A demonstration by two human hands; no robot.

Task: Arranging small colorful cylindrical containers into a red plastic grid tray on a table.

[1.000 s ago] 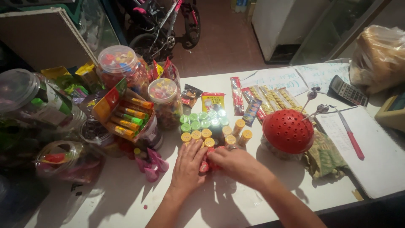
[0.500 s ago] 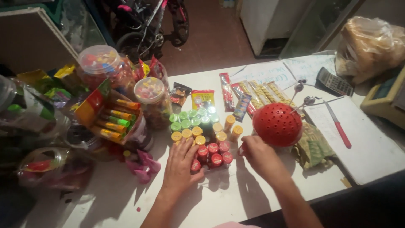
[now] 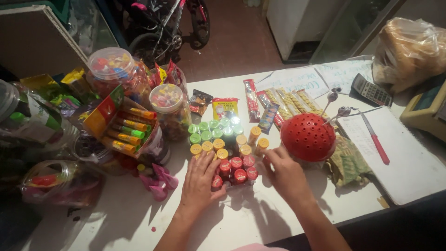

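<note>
On a white tabletop [image 3: 260, 214], the person's left hand [image 3: 200, 179] and right hand [image 3: 284, 173] lie open, apparently holding nothing, flanking red-capped tubes [image 3: 236, 169] just left of a red perforated dome [image 3: 307, 137]; next, pressing the rows together calls for flat palms.

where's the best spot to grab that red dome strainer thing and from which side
Probably by its rounded top, from above: the red perforated dome sits rim-down on the white table, so no edge shows to pinch. Come from the near right side; the right hand is at its left and the spoons lie behind it.
</note>
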